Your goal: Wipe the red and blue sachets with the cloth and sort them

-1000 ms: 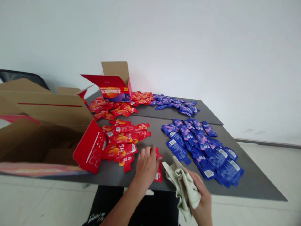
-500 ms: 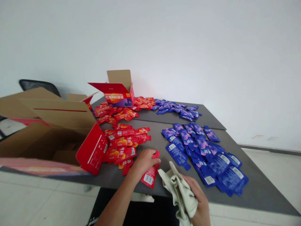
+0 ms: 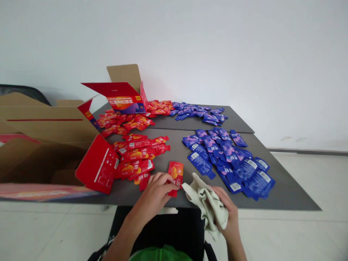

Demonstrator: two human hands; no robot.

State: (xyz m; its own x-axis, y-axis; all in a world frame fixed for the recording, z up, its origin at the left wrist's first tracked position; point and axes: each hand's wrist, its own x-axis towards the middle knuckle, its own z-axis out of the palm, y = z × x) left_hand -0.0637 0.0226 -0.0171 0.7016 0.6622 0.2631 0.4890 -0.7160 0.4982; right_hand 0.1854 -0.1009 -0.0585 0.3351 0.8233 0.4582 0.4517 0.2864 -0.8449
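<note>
My left hand [image 3: 154, 194] pinches a red sachet [image 3: 175, 172] by its lower end and holds it upright just above the near edge of the grey table [image 3: 282, 195]. Beside it, my right hand [image 3: 223, 207] is closed round a crumpled pale cloth [image 3: 204, 201] at the table's front edge. A pile of red sachets [image 3: 138, 154] lies just left of the held one. To the right, a spread of blue sachets [image 3: 225, 157] covers the table.
A large open cardboard box [image 3: 46, 145] with a red flap stands at the left. A smaller open red box [image 3: 125, 98] sits at the back, with more red sachets [image 3: 122, 121] and blue sachets [image 3: 199, 113] around it. White wall behind; pale floor to the right.
My left hand has lifted the red sachet off the table and turned it upright. My right hand with the cloth has stayed close beside it. The view has shifted slightly.
</note>
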